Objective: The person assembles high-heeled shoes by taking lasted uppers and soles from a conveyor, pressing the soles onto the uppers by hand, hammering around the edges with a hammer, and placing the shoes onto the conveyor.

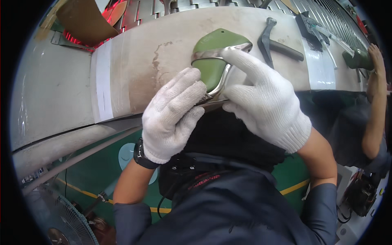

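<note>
A green shoe last (pixel 209 72) with silver straps (pixel 207 54) on it is at the near edge of the pale worktable, held between my white-gloved hands. My left hand (pixel 173 108) presses its fingers together against the last's left side, its thumb lower down. On the other side, my right hand (pixel 261 96) lays its index fingertip on the upper strap. Its thumb is by the strap that runs down the right side, and its other fingers are curled. My fingers hide the lower end of the last.
A dark-handled hammer (pixel 281 49) lies right of the last on the worktable (pixel 139 81). Behind it runs a metal slatted conveyor (pixel 141 12). At far right, a co-worker's hand (pixel 376 59) touches another green last (pixel 358 60). A fan (pixel 61 216) stands at lower left.
</note>
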`<state>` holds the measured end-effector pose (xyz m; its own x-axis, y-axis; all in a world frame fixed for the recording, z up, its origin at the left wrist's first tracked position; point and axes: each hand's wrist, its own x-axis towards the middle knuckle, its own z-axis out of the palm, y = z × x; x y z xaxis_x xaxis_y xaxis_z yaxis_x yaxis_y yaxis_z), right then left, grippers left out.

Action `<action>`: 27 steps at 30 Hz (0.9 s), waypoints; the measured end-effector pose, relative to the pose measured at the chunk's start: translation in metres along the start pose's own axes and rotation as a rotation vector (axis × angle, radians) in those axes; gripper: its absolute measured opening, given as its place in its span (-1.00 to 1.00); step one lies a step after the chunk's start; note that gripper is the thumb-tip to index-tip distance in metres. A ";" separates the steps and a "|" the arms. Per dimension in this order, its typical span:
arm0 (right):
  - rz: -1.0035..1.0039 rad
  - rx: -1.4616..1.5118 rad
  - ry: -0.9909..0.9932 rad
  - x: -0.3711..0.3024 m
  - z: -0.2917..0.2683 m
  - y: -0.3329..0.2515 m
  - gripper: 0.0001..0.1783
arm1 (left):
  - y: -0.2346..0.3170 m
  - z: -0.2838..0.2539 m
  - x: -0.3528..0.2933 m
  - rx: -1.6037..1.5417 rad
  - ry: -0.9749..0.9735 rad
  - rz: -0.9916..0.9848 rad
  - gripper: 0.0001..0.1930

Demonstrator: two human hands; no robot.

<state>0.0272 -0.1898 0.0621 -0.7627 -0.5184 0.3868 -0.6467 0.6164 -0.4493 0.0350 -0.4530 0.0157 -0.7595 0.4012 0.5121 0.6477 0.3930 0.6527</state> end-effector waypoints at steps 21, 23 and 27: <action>-0.061 -0.033 -0.152 0.003 -0.002 0.037 -0.75 | 0.026 0.000 0.035 0.153 -0.093 -0.058 -0.71; -0.065 -0.054 -0.173 0.006 -0.006 0.036 -0.76 | 0.032 0.001 0.044 0.178 -0.101 -0.071 -0.73; -0.012 -0.076 -0.202 0.008 -0.007 0.035 -0.75 | 0.038 0.001 0.074 0.222 -0.196 -0.154 -0.78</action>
<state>-0.0010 -0.1684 0.0548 -0.7454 -0.6297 0.2187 -0.6594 0.6486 -0.3801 0.0032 -0.4076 0.0777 -0.8375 0.4658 0.2857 0.5397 0.6233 0.5659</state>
